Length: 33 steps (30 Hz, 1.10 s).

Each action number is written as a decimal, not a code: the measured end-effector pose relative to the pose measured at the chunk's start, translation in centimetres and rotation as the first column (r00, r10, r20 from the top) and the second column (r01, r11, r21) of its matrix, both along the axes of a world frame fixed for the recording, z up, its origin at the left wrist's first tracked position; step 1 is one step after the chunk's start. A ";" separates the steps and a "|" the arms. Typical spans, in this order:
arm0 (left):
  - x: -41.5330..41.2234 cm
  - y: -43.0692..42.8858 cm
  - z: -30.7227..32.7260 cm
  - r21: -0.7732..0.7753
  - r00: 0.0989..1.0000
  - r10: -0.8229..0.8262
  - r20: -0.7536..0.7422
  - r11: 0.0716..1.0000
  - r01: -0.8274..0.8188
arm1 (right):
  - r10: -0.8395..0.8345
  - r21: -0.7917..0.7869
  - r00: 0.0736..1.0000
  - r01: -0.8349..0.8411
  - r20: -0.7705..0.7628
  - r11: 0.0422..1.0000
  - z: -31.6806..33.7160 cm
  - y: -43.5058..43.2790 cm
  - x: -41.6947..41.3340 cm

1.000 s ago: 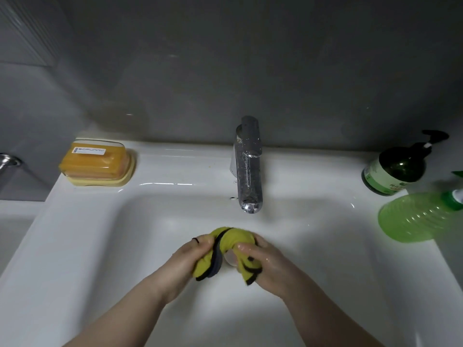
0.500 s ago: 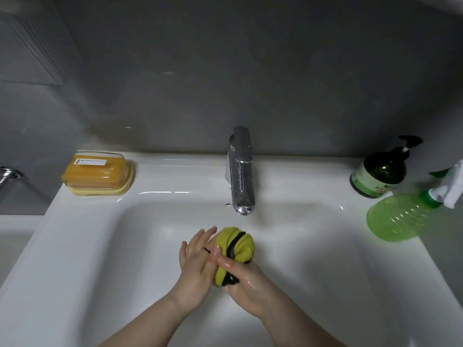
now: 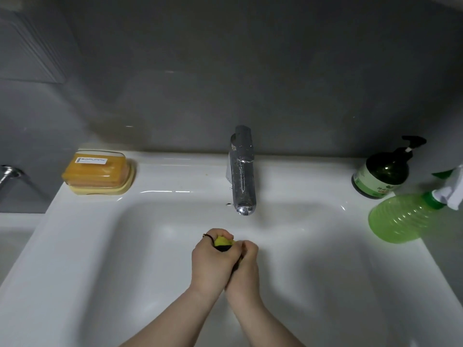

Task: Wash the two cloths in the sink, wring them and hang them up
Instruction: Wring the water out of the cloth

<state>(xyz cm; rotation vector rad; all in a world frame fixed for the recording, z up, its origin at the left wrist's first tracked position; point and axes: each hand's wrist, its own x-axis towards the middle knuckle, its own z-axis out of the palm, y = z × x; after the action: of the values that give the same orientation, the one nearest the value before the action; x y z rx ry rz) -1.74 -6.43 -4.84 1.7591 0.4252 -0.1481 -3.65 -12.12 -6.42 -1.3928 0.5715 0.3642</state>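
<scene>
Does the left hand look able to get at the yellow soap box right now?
Probably not at once: the left hand grips the yellow cloth together with the right hand. The path to the soap box looks unobstructed, though.

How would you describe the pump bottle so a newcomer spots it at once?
Start at the white sink and follow its back ledge right from the chrome tap to the far corner. The pump bottle stands there. Unlike the translucent light green spray bottle just nearer the camera, it is dark, squat, with a black pump head and a pale label.
</scene>
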 end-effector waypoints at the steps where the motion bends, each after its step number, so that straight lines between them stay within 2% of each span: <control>1: 0.0 0.2 -0.1 0.043 0.999 -0.029 0.033 0.999 0.027 | -0.014 0.129 1.000 0.015 -0.010 0.992 0.1 0.2 -0.1; 3: 0.1 0.8 -0.1 0.106 0.993 -0.092 0.074 0.991 0.084 | 0.177 0.141 0.984 -0.173 -0.016 0.975 0.4 0.2 0.5; 5: 0.5 1.4 0.1 0.141 0.981 -0.170 0.091 0.978 0.157 | 0.331 0.021 0.944 -0.331 -0.010 0.944 0.6 0.5 0.8; 8: 1.5 2.3 0.8 0.105 0.959 -0.269 0.088 0.960 0.260 | 0.448 -0.011 0.892 -0.449 -0.052 0.893 0.3 0.5 1.2; 11: 2.4 2.7 1.4 -0.165 0.964 -0.256 0.076 0.950 0.265 | 0.413 0.050 0.905 -0.410 -0.099 0.911 0.1 1.0 1.3; 14: 2.8 3.2 1.2 -0.433 0.973 -0.233 0.000 0.876 0.210 | 0.360 0.116 0.926 -0.348 -0.110 0.930 -0.5 1.4 1.1; 18: 2.8 4.0 -0.7 -0.591 0.961 -0.239 -0.140 0.799 0.112 | 0.421 0.144 0.883 -0.398 -0.207 0.906 -1.2 1.2 0.8; 20: 2.8 4.3 -2.2 -0.624 0.952 -0.208 -0.226 0.781 0.022 | 0.469 -0.012 0.844 -0.489 -0.261 0.872 -2.0 0.7 1.3; 21: 2.7 4.4 -2.7 -0.636 0.946 -0.167 -0.278 0.770 -0.051 | 0.483 -0.192 0.837 -0.534 -0.257 0.823 -2.4 0.3 1.6; 22: 2.4 4.5 -3.1 -0.623 0.933 -0.112 -0.343 0.770 -0.136 | 0.499 -0.415 0.835 -0.548 -0.231 0.726 -2.8 -0.2 2.1; 24: 1.1 4.5 -3.7 -0.516 0.877 -0.045 -0.478 0.822 -0.240 | 0.597 -0.790 0.772 -0.498 -0.216 0.357 -2.8 -1.6 3.1; 25: 0.5 4.4 -3.8 -0.467 0.841 -0.041 -0.540 0.846 -0.259 | 0.662 -0.908 0.720 -0.395 -0.209 0.143 -2.8 -2.2 3.3; 26: 0.1 4.1 -3.3 -0.466 0.799 -0.062 -0.598 0.838 -0.283 | 0.712 -0.974 0.677 -0.219 -0.188 -0.049 -2.8 -2.6 3.4; 27: 0.0 3.8 -3.0 -0.510 0.769 -0.101 -0.631 0.801 -0.313 | 0.729 -0.985 0.663 -0.114 -0.170 -0.126 -2.3 -2.6 3.3; 28: 0.1 3.3 -2.3 -0.545 0.746 -0.132 -0.653 0.766 -0.341 | 0.753 -0.985 0.640 -0.043 -0.156 -0.168 -1.4 -2.2 3.1; 29: 0.4 2.9 -2.1 -0.574 0.741 -0.146 -0.655 0.734 -0.363 | 0.787 -0.987 0.609 0.040 -0.098 -0.153 -1.3 -1.9 3.1; 31: 1.1 2.1 -1.7 -0.583 0.754 -0.093 -0.650 0.697 -0.417 | 0.864 -0.986 0.503 0.153 0.021 -0.065 -1.3 -1.5 3.1; 33: 1.5 1.4 -1.6 -0.558 0.765 0.048 -0.643 0.656 -0.509 | 0.878 -0.977 0.454 0.206 0.150 0.061 -1.2 -1.1 3.1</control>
<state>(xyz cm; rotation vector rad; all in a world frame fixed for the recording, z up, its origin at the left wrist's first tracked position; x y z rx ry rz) -0.23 -5.05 -6.47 0.8031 0.9608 -0.5555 -0.55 -13.23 -7.65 -2.8449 -0.7130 -0.3949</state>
